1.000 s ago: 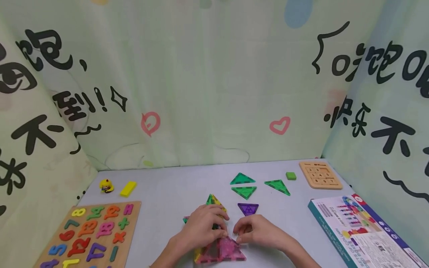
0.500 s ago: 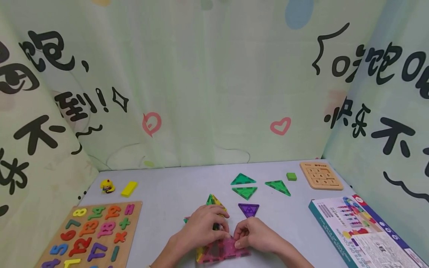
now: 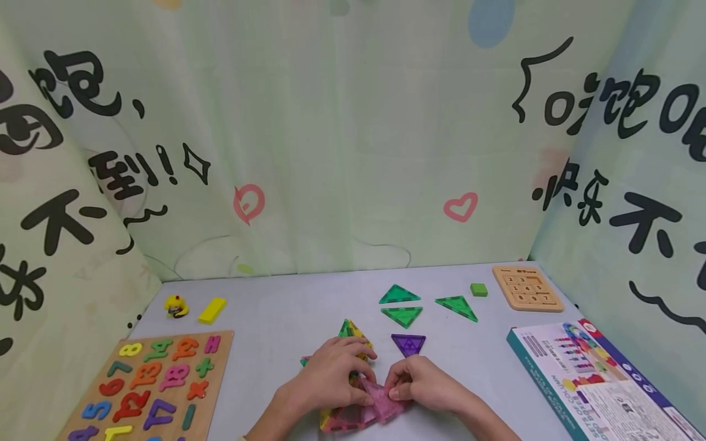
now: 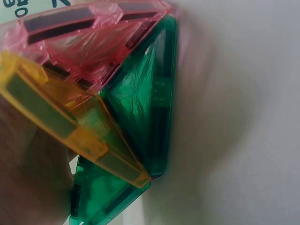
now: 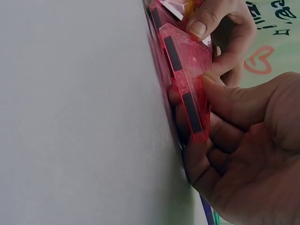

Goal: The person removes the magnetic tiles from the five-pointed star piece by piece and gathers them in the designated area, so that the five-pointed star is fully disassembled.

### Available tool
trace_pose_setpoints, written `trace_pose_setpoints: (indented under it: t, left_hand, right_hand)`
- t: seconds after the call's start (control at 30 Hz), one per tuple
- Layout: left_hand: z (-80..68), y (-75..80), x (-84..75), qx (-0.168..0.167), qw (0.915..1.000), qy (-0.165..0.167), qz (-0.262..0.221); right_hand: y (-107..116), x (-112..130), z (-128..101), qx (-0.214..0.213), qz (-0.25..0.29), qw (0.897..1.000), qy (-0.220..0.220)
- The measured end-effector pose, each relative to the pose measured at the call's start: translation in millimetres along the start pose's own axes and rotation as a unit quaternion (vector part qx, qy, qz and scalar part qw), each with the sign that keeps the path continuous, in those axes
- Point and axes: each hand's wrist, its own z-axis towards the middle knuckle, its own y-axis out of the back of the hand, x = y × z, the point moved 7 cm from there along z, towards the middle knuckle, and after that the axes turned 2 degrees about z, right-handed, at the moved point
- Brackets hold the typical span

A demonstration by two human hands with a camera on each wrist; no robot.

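My right hand (image 3: 421, 383) pinches a translucent pink magnetic tile (image 5: 190, 70) between thumb and fingers, and the tile tilts up off its neighbour. My left hand (image 3: 336, 370) curls over a cluster of joined magnetic tiles, its thumb pressing near the pink tile's upper edge in the right wrist view. Pink, green and yellow-orange triangles meet in that cluster; in the left wrist view a green tile (image 4: 140, 98) and an orange tile (image 4: 70, 124) stand edge to edge. The left hand hides much of the cluster in the head view.
Behind the hands lie a purple triangle tile (image 3: 408, 344) and several green triangle tiles (image 3: 401, 316). A number board (image 3: 182, 367) is at left, a printed box (image 3: 601, 380) at right. Farther back are a wooden number puzzle (image 3: 527, 289), yellow block (image 3: 212, 311) and small figure (image 3: 176, 305).
My right hand has closed on the pink tile's right side and lifted and turned it from lying flat to tilted. The left hand has stayed nearly in place.
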Motion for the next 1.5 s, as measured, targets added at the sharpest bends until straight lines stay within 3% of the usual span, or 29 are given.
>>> trace_pose_setpoints:
  t: [0.37,0.47,0.57,0.77,0.87,1.13,1.33,1.5]
  left_hand:
    - [0.7,0.5,0.1,0.008,0.9999,0.007,-0.014]
    - [0.9,0.2,1.0,0.012,0.9996,0.015,-0.019]
    - [1.0,-0.2,2.1,0.016,0.9992,0.023,-0.028]
    - [0.7,-0.1,1.7,0.014,0.9994,0.019,-0.027]
    - [0.0,0.7,1.4,0.006,0.9995,0.016,-0.028]
    - [-1.6,0.8,1.2,-0.003,0.9997,0.008,-0.024]
    - [-1.3,1.3,0.9,-0.007,0.9998,0.004,-0.019]
    - [-1.9,2.6,1.5,-0.008,0.9998,0.002,-0.017]
  right_hand:
    - [13.4,-0.6,-5.7,0.005,0.043,0.999,-0.017]
    - [30.8,-1.3,-10.0,-0.023,0.033,0.999,-0.027]
    - [54.3,-3.2,-15.3,-0.08,0.009,0.996,-0.044]
    - [101.2,-17.3,-24.9,-0.233,-0.03,0.966,-0.104]
    - [118.2,-26.7,-25.0,-0.275,-0.059,0.953,-0.114]
    - [142.9,-50.1,-10.2,-0.307,-0.137,0.933,-0.126]
    - [145.4,-56.7,-3.8,-0.331,-0.176,0.919,-0.127]
    - [141.0,-47.3,-8.0,-0.34,-0.183,0.915,-0.115]
